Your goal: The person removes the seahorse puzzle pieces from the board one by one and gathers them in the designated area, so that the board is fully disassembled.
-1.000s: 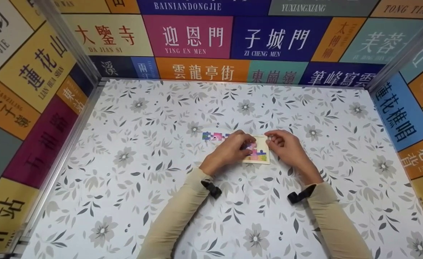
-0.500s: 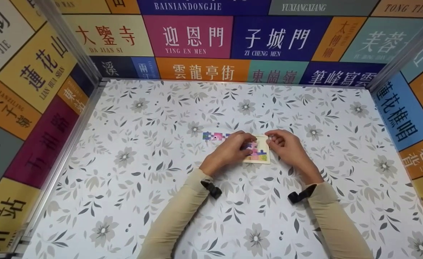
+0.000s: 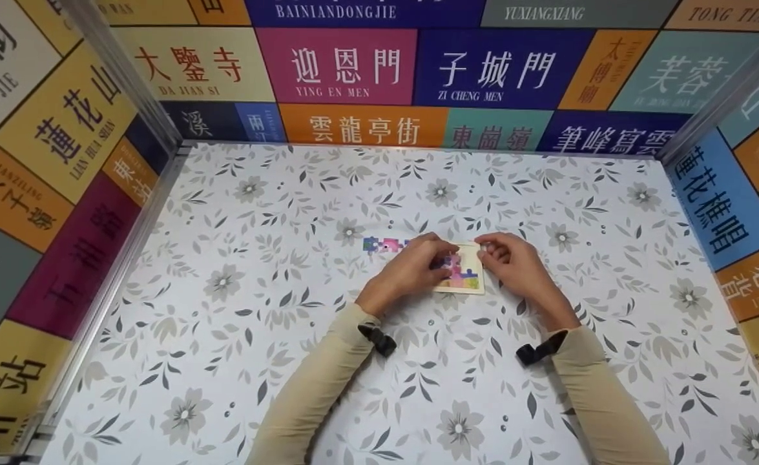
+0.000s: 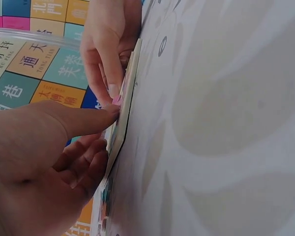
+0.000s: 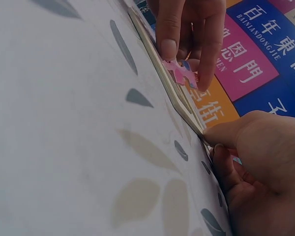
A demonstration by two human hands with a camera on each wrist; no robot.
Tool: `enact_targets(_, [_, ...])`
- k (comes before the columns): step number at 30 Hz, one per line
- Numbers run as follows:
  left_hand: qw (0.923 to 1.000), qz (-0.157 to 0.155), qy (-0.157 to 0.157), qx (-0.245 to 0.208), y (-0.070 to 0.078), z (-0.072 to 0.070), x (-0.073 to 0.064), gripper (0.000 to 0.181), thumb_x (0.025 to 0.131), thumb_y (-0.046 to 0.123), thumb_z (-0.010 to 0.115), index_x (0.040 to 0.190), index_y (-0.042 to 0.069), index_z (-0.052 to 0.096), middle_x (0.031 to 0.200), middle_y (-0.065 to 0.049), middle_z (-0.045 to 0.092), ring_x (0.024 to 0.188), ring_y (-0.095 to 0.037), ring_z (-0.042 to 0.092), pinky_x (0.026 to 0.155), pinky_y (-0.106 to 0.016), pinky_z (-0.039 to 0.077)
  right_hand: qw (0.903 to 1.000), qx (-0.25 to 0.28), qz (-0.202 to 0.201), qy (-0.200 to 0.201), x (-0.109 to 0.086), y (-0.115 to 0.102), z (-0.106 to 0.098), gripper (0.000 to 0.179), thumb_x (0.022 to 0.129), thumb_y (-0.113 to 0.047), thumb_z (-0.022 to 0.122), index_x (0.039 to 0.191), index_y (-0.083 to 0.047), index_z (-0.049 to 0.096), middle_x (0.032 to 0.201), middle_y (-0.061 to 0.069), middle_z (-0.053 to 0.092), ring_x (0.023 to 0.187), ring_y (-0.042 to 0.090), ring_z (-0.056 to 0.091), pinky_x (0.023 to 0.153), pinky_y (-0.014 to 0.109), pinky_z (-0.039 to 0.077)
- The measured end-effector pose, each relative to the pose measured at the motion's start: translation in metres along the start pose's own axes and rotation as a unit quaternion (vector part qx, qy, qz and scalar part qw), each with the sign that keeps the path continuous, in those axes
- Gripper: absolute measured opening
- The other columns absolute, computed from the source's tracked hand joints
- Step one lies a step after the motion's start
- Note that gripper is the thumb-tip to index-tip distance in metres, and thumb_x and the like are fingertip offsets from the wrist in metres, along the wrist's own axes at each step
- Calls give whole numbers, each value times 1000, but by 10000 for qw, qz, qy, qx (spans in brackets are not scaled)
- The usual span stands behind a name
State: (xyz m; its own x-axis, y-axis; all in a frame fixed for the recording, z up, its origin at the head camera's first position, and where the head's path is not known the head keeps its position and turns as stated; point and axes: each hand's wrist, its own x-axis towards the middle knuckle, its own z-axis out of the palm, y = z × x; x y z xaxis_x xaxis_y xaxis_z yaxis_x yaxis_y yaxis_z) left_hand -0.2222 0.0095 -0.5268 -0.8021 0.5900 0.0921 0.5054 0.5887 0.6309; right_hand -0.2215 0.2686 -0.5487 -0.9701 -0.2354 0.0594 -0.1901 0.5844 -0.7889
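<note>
A small pale wooden puzzle tray (image 3: pixel 473 259) lies on the table, its lower part filled with pink, purple and yellow-green pieces. My left hand (image 3: pixel 413 266) covers the tray's left side. In the right wrist view, its thumb and fingers pinch a pink puzzle piece (image 5: pixel 179 73), tilted just above the tray. My right hand (image 3: pixel 516 263) holds the tray's right edge near the far corner, with the thumb at the rim and the fingers curled. The left wrist view shows the tray edge-on between both hands. Part of the tray's left half is hidden.
Several loose puzzle pieces (image 3: pixel 389 245) lie in a row left of the tray, partly behind my left hand. A white floral cloth (image 3: pixel 314 187) covers the table. Panels with colourful lettering (image 3: pixel 347 68) enclose its back and sides.
My left hand makes only slight shifts over the tray, with the pink puzzle piece moving a little in its fingers. My right hand stays at the tray's edge.
</note>
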Motion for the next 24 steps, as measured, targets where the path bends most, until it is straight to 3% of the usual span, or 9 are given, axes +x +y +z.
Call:
enact_targets(9, [9982, -163, 403, 424, -3, -10, -4, 43, 98, 24, 81, 139, 12, 74, 122, -5, 78, 113, -23, 68, 98, -36, 56, 10000, -69, 23, -37, -1, -2, 0, 29, 106, -15, 70, 133, -6, 73, 107, 13, 67, 86, 16, 61, 72, 15, 49])
enact_targets(15, [9977, -147, 548, 360, -8, -16, -11, 43, 100, 28, 80, 141, 17, 73, 124, -1, 76, 110, -19, 66, 93, -36, 57, 9999, -89, 68, -14, -1, -1, 0, 28, 106, -15, 70, 132, -7, 73, 106, 11, 67, 86, 17, 61, 71, 15, 50])
enact_targets(24, [9962, 19, 858, 142, -21, -32, -25, 43, 102, 23, 77, 144, 17, 71, 125, -4, 70, 116, -22, 67, 100, -38, 56, 9999, -44, 104, -6, 0, 1, 1, 28, 105, -16, 71, 133, -8, 73, 106, 11, 67, 87, 17, 61, 71, 15, 49])
